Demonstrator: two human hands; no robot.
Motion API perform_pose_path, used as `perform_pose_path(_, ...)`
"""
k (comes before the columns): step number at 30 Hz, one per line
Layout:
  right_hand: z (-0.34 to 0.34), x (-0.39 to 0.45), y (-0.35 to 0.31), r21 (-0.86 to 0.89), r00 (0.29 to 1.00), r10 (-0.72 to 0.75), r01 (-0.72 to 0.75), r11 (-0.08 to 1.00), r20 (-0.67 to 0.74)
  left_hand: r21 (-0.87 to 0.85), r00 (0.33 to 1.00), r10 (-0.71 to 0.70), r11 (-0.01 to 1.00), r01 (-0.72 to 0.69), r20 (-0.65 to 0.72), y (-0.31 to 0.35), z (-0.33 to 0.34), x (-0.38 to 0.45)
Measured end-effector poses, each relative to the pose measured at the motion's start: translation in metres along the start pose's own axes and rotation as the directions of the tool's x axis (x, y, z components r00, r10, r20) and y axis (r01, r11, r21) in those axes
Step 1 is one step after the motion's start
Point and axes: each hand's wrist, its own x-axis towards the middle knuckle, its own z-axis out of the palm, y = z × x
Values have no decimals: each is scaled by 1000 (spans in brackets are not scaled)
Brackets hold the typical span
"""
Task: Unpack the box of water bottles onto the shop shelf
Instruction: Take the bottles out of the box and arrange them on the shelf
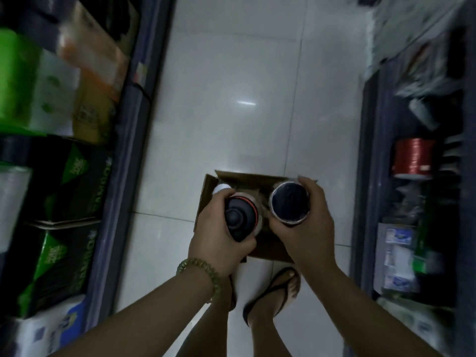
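**Two bottles held above the open carton in the aisle**

A pale, glossy tiled floor (pixel 231 73) runs up the middle of the view, flanked by dark-framed shop shelving: the left shelf (pixel 126 140) carries green-and-black cartons and white packs, the right shelf (pixel 371 176) blurred packets and a red spool (pixel 413 159).

On the floor sits a small brown cardboard box (pixel 257 181) with its flaps open, directly below both hands. A white-capped bottle (pixel 222 189) stands in its far left corner.

The left hand (pixel 219 233), a beaded yellow-green bracelet (pixel 203 271) on its wrist, is wrapped around a bottle with a black domed lid and red ring (pixel 240 217), seen from above. Just beside it, the right hand (pixel 313 228) grips a cylindrical bottle with a flat dark top and pale rim (pixel 289 203), fingers curled round its far side. The two bottles are close together above the box, not touching.

Below the forearms, a foot in a dark flip-flop (pixel 275 292) stands on the tiles just short of the box.
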Motion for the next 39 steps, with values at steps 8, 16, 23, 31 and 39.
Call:
perform_pose_path(8,-136,-46,-190,33,976,-111,119,992,-189,104,938,347,932,-346,12,206,-144,-63)
perform_pose_path(16,-260,-112,-351,14,851,-260,299,954,-457,45,796,605,794,-606,33,366,-263,-138)
perform_pose_path(23,-343,-169,-445,-42,676,-404,484,874,-617,-131,604,794,608,-783,71,486,-308,-200)
perform_pose_path(31,-427,-215,-505,-106,463,-455,603,791,-760,-171,315,942,330,-928,113,597,-327,-266)
perform_pose_path(39,-485,-247,-546,-143,326,-480,688,711,-815,-278,145,986,161,-947,77,681,-338,-313)
